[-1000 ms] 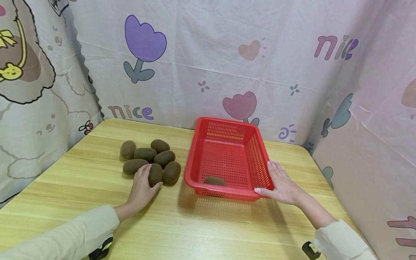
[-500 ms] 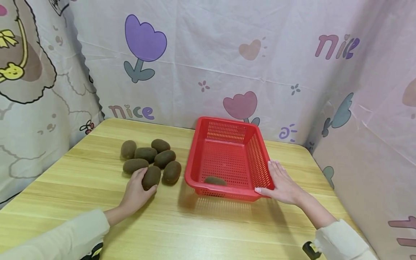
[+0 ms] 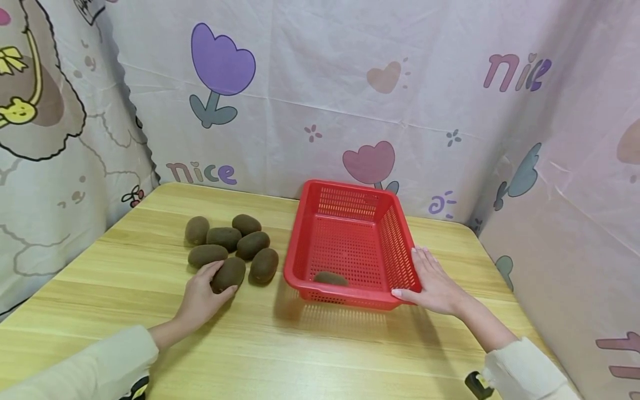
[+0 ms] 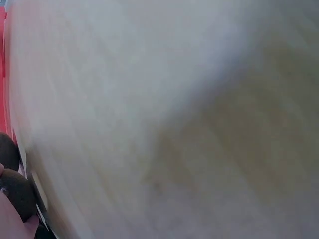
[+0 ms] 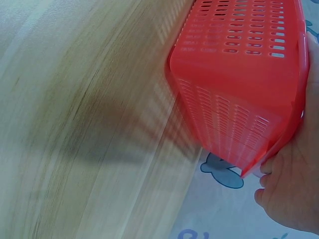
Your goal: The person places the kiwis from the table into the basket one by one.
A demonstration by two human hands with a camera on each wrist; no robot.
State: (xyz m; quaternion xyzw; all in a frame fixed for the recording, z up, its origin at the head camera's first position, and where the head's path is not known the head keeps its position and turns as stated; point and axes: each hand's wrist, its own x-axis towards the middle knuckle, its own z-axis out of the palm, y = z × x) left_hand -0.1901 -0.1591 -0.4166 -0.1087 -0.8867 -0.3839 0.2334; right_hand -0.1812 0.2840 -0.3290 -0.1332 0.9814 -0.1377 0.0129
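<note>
Brown kiwifruit (image 3: pixel 231 274) sits in the head view between the curled fingers and thumb of the left hand (image 3: pixel 199 297), beside six loose kiwifruit (image 3: pixel 253 245); straight-fingered, the right hand (image 3: pixel 435 286) rests on the red plastic basket (image 3: pixel 360 295). Left wrist: gripped fruit, lower left. Right wrist: fingers touching the basket's rim.

Left hand (image 3: pixel 198 298) and gripped kiwi (image 3: pixel 231 273) shifted leftward, now apart from neighbouring kiwi (image 3: pixel 264 265) on right.
</note>
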